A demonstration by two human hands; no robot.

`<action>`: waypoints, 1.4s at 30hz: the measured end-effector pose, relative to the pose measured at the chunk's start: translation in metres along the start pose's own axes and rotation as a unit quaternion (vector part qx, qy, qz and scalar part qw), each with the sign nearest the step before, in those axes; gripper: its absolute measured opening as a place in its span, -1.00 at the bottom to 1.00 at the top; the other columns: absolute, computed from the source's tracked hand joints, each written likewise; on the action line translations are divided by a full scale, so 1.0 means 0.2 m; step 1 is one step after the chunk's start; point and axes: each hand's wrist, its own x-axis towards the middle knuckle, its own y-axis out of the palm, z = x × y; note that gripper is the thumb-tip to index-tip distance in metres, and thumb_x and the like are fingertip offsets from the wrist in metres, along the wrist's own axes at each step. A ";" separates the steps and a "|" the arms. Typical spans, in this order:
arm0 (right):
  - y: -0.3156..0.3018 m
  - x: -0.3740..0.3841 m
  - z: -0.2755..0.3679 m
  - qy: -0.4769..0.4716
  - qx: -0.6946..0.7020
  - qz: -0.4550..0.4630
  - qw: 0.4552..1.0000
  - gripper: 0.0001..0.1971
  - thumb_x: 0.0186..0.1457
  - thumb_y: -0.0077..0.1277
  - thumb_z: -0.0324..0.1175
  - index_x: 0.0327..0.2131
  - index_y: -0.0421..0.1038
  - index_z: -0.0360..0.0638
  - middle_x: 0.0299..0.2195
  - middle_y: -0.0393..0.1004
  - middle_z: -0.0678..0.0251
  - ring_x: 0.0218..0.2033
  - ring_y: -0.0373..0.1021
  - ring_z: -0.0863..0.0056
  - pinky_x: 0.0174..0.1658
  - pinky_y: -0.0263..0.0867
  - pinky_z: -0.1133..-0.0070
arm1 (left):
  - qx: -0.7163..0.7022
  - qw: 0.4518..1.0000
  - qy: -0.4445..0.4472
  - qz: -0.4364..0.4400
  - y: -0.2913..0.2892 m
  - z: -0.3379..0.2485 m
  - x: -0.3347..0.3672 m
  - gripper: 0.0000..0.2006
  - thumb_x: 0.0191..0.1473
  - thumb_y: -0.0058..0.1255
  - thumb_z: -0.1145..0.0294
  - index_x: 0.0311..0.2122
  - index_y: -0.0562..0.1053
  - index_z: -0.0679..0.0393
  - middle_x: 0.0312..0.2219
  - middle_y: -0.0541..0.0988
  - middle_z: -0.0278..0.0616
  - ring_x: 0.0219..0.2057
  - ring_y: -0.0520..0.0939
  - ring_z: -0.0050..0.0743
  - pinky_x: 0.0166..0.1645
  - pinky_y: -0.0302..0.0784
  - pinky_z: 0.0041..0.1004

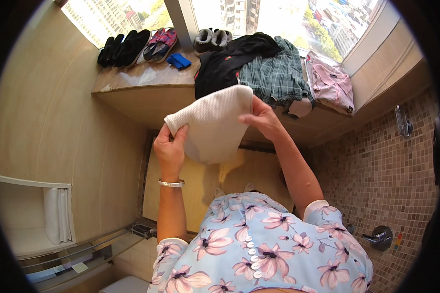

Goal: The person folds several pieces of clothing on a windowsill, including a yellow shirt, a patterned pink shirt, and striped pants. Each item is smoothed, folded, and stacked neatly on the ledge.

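Observation:
A cream-white cloth (215, 122) with a ribbed texture is stretched between my two hands in front of the window ledge. It is doubled over along its top edge and hangs down below; whether it is a towel or a garment I cannot tell. My left hand (170, 149), with a bangle at the wrist, pinches its left corner between thumb and fingers. At the right edge my right hand (265, 118) grips it, the fingers partly behind the fabric and the thumb in front. Just beyond the cloth lie a black garment (220, 68) and a green plaid garment (274, 71).
Dark shoes (127, 49), pink-and-blue shoes (160, 45), a blue folded cloth (179, 61) and fleece-lined shoes (212, 39) line the ledge (142, 83). Pink clothing (330, 83) lies at its right end. A tap handle (380, 238) juts from the mosaic wall; a wall niche (32, 215) is on the left.

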 end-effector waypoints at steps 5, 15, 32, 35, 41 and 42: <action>-0.09 -0.04 -0.16 0.046 -0.144 0.041 0.988 -0.53 0.15 0.26 -0.56 0.15 0.51 -0.29 -0.02 0.61 0.40 -0.02 0.47 0.69 0.11 0.42 0.58 | -0.049 0.997 -0.056 0.012 0.02 -0.02 0.03 -0.67 0.27 0.27 0.41 0.08 0.58 0.28 -0.14 0.68 -0.38 -0.12 0.62 -0.65 0.07 0.53 -0.52; -0.03 0.04 -0.13 0.050 0.005 -0.059 0.997 -0.61 0.19 0.27 -0.42 0.07 0.49 -0.29 -0.10 0.60 0.38 -0.12 0.51 0.62 -0.03 0.46 0.57 | -0.167 0.965 -0.110 0.168 -0.02 0.08 0.07 -0.53 0.28 0.07 0.57 0.28 0.34 0.30 0.09 0.58 -0.17 0.11 0.59 -0.45 0.26 0.48 -0.40; -0.07 -0.16 -0.40 0.104 0.085 -0.142 0.981 -0.70 0.26 0.22 -0.39 0.03 0.49 -0.17 -0.19 0.62 0.46 -0.19 0.51 0.66 -0.09 0.46 0.60 | -0.500 0.836 -0.206 0.087 0.04 0.14 -0.07 -0.70 0.33 0.10 0.39 0.12 0.47 0.19 0.04 0.64 -0.13 0.10 0.64 -0.23 0.28 0.53 -0.15; -0.04 -0.18 -0.44 0.118 0.036 -0.146 0.982 -0.77 0.25 0.26 -0.33 -0.08 0.54 -0.14 -0.26 0.59 0.49 -0.27 0.44 0.72 -0.11 0.41 0.64 | -0.500 0.838 -0.205 0.074 0.03 0.11 -0.07 -0.68 0.31 0.11 0.39 0.13 0.47 0.19 0.05 0.64 -0.12 0.10 0.64 -0.22 0.27 0.53 -0.15; 0.05 -0.16 -0.48 0.130 0.017 -0.129 0.983 -0.80 0.24 0.28 -0.26 -0.17 0.57 -0.14 -0.30 0.57 0.54 -0.30 0.40 0.74 -0.11 0.36 0.65 | -0.508 0.839 -0.188 0.061 -0.01 0.11 -0.05 -0.66 0.30 0.12 0.38 0.14 0.46 0.19 0.06 0.63 -0.12 0.11 0.63 -0.22 0.27 0.53 -0.15; 0.06 -0.15 -0.47 0.135 0.016 -0.119 0.984 -0.80 0.24 0.28 -0.26 -0.18 0.57 -0.14 -0.31 0.57 0.54 -0.30 0.40 0.74 -0.11 0.36 0.66 | -0.506 0.840 -0.187 0.059 -0.02 0.10 -0.05 -0.66 0.30 0.12 0.38 0.14 0.46 0.19 0.06 0.63 -0.13 0.11 0.63 -0.23 0.27 0.53 -0.15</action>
